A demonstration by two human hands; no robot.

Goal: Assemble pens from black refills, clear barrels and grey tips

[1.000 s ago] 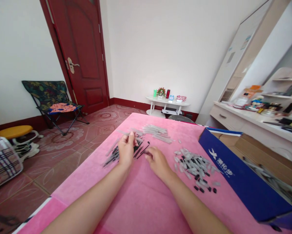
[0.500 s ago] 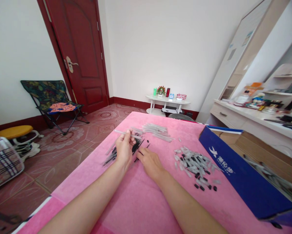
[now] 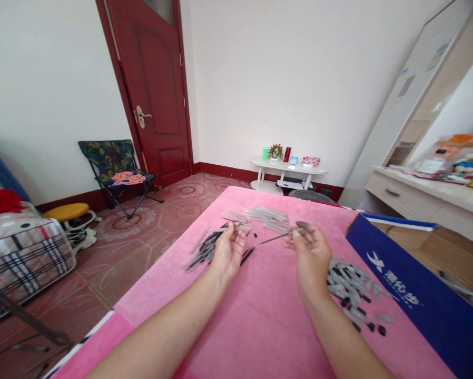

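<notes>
My left hand (image 3: 227, 257) is closed on a translucent pen barrel (image 3: 243, 228), held over the pile of black pen refills (image 3: 204, 253). Between the fingertips of my right hand (image 3: 311, 260) is a thin dark pen refill (image 3: 274, 239), its free end pointing left toward the other hand. Motion blurs the right fingers a little. Behind both hands lies a bundle of translucent pen barrels (image 3: 266, 215). A small black piece (image 3: 255, 235) rests between the hands on the pink cloth (image 3: 244, 316). Beside my right wrist is a heap of clear and black pen caps (image 3: 349, 284), partly covered by the forearm.
A blue cardboard box (image 3: 394, 279) with more tubes inside stands at the table's right. Beyond the table are a low white stand (image 3: 287, 167), a folding chair (image 3: 118, 163) and a red door (image 3: 149, 95). A white dresser (image 3: 410, 192) is on the right.
My right hand has lifted off the refill pile and moved right, now with a refill in its fingers. The left hand keeps its barrel, turned lower. The view has swung left.
</notes>
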